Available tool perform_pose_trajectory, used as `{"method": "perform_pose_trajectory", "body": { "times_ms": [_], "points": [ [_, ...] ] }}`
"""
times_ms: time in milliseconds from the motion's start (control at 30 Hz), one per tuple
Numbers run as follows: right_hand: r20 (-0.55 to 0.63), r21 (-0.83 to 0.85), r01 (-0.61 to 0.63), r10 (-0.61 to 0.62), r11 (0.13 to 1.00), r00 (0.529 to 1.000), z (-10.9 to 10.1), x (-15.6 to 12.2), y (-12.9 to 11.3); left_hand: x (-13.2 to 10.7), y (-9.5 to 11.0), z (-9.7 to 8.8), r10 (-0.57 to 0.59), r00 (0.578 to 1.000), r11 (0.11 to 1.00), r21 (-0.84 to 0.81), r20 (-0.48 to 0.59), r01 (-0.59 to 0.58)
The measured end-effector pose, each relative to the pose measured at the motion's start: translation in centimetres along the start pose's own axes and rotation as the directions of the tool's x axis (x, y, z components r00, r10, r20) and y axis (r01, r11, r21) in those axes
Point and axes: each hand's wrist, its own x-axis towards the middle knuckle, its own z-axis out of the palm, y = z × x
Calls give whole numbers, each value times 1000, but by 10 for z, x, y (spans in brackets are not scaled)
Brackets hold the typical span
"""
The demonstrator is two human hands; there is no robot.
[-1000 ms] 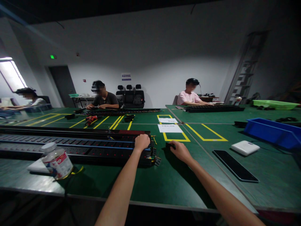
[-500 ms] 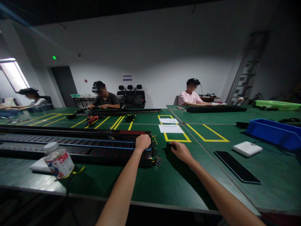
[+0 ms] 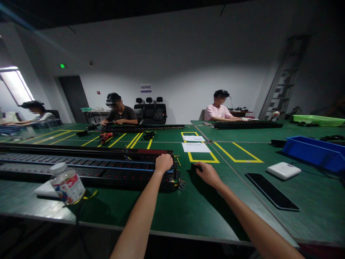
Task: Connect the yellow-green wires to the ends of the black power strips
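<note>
My left hand rests, fingers curled, on the right end of a long black rail assembly with rows of slots, red dots and blue strips. What its fingers grip, if anything, is hidden. Loose wires and a small grey connector stick out at that end. Just to the right, my right hand is closed on a small black part held low over the green table. The part's exact kind does not show.
A clear jar stands in front of the rail. To the right lie a phone, a white box and a blue bin. White paper signs and a red drill are farther back. Several people sit across the tables.
</note>
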Motion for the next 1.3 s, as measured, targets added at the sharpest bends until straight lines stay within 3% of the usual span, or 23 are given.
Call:
{"method": "perform_pose_trajectory", "body": {
  "times_ms": [1300],
  "points": [
    [37,-4,-19,19,1000,999,-4,-1,-5,-2,2,-4,-19,1000,1000,6,18,19]
  ]
}}
